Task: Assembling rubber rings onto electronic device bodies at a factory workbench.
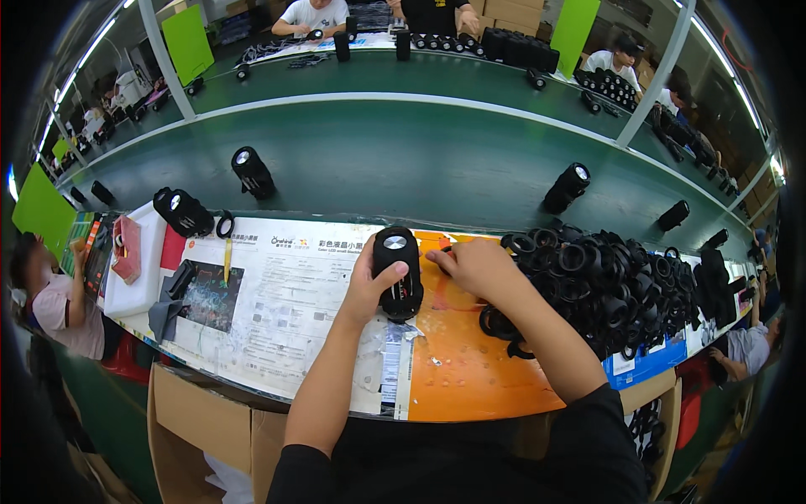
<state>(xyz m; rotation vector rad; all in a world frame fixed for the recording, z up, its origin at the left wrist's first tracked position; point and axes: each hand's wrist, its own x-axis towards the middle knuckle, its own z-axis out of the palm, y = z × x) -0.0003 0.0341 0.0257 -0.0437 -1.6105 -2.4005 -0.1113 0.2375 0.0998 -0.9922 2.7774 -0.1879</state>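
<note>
My left hand point(367, 286) is wrapped round a black cylindrical speaker point(401, 294). The speaker stands nearly upright over the printed sheets, with a round silver disc on its end facing up. Just to the right of it, my right hand point(470, 267) is closed in a pinch. A bit of dark edge shows by those fingertips, too small to name. Beside the right forearm rises a big heap of black rings point(600, 290), with a few loose ones at its left edge.
More black speakers point(253, 174) point(567, 188) stand on the green conveyor point(420, 160) beyond the worktop; others lie at left point(182, 212). Yellow-handled tweezers point(227, 259), a grey cloth point(164, 316) and a white foam tray point(149, 269) are at left. Co-workers sit on both sides and opposite.
</note>
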